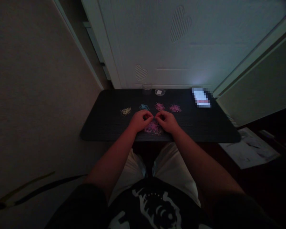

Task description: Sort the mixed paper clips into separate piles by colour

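Observation:
My left hand [141, 120] and my right hand [166, 121] meet over a mixed pile of thin, short coloured strips [153, 128]. Thumb and fingers of each hand are pinched together, the tips almost touching. Whatever they pinch is too small and dim to make out. Beyond my hands, sorted by colour, lie a yellowish pile [126, 111], a blue pile [144, 107], a pink pile [160, 106] and a pinkish-purple pile [175, 108]. My left hand is nearest the blue one; the pink one sits just past my right fingers.
The dark table [105, 124] stands against a white panel with heart reliefs [180, 24]. Along its back edge are a clear round container [147, 88], a round lid with a white label [160, 92] and a lit phone [201, 97]. Papers [250, 148] lie lower right.

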Demonstrator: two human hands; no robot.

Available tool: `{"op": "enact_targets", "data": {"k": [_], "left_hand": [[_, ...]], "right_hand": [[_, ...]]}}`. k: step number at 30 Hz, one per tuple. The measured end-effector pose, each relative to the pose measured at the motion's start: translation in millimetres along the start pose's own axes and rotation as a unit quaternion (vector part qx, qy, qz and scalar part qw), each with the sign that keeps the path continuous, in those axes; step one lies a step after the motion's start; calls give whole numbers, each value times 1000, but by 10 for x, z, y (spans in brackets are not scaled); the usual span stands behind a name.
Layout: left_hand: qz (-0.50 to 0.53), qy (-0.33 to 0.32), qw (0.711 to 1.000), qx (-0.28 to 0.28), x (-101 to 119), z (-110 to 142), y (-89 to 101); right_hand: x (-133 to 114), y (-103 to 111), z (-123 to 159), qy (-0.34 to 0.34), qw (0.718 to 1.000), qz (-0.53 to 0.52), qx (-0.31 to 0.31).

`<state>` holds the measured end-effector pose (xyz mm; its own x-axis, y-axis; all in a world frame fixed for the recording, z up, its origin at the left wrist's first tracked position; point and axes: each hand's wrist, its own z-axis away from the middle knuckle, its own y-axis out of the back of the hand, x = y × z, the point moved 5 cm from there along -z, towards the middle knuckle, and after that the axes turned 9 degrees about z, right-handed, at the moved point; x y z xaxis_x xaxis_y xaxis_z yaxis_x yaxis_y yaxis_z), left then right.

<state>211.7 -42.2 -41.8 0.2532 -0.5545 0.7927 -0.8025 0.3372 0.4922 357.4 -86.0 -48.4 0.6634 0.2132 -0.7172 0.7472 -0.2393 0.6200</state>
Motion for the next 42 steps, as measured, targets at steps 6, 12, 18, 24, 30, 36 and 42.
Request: {"op": "enact_targets", "data": {"k": [6,12,18,24,30,36,42], "left_hand": [[3,-6,1000,-15,-4,-9,-6],[0,-10,1000,-21,-13,-10,-11],[-9,-14,1000,-21,16,-10,-6],[3,-27,1000,-10,46,4,-7],[-18,-25,999,-11,48,-7,-12],[-15,0,1000,-2,49,-10,-2],[43,43,996,69,-58,-19,63]], "right_hand": [[-16,14,-1,15,1000,14,3],[-50,23,-8,33,999,26,6],[-65,30,-6,39,998,41,12],[-45,-4,5,35,999,21,-1],[-26,-29,5,26,999,18,-14],[-67,1,2,31,999,33,5],[-57,1,3,27,999,27,4]]}}
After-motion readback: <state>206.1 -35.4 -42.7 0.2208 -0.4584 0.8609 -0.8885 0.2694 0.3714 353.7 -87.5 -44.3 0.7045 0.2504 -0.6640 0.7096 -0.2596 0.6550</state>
